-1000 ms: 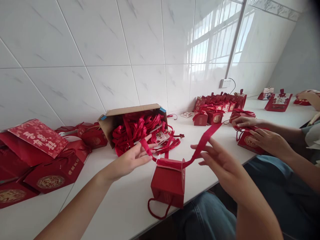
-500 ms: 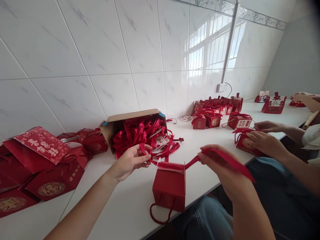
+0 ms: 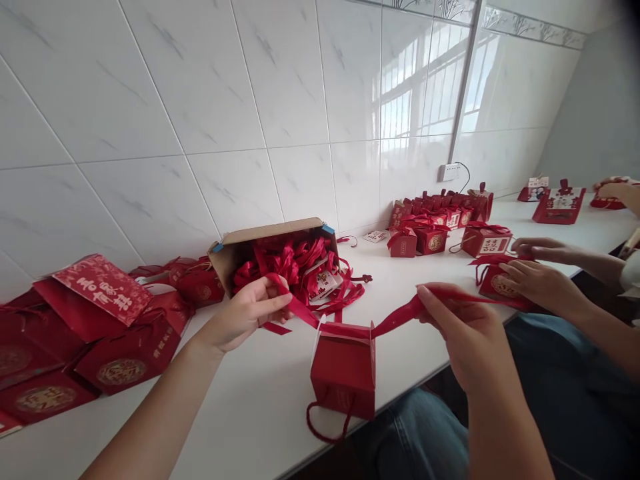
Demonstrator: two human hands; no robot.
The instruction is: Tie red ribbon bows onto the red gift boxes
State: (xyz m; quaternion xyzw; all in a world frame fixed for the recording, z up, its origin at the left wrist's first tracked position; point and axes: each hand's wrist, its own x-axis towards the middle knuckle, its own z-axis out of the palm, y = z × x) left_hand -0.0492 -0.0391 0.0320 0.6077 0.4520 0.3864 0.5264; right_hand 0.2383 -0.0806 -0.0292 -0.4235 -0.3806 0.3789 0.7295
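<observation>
A red gift box (image 3: 343, 367) with a cord handle (image 3: 327, 437) stands near the table's front edge. Red ribbon (image 3: 400, 317) runs through the top of the box and comes out on both sides. My left hand (image 3: 250, 310) pinches one end of it, left of the box and a little above. To the right, my right hand (image 3: 457, 327) grips the other side between thumb and fingers, its loose tail trailing off to the right. Behind my left hand lies an open cardboard carton (image 3: 273, 230) on its side, spilling a tangle of red ribbons (image 3: 280, 260) and a printed card (image 3: 323, 283).
Red boxes (image 3: 115, 360) are piled at the left. More boxes (image 3: 433, 237) stand in rows along the wall. At the right, a co-worker's hands (image 3: 545, 280) are on another red box (image 3: 497, 280). A wall socket (image 3: 449, 172) is above the table.
My left hand has moved slightly left, drawing its ribbon end clear of the box. The ribbon now spans both sides more tautly. My right hand has shifted a little right.
</observation>
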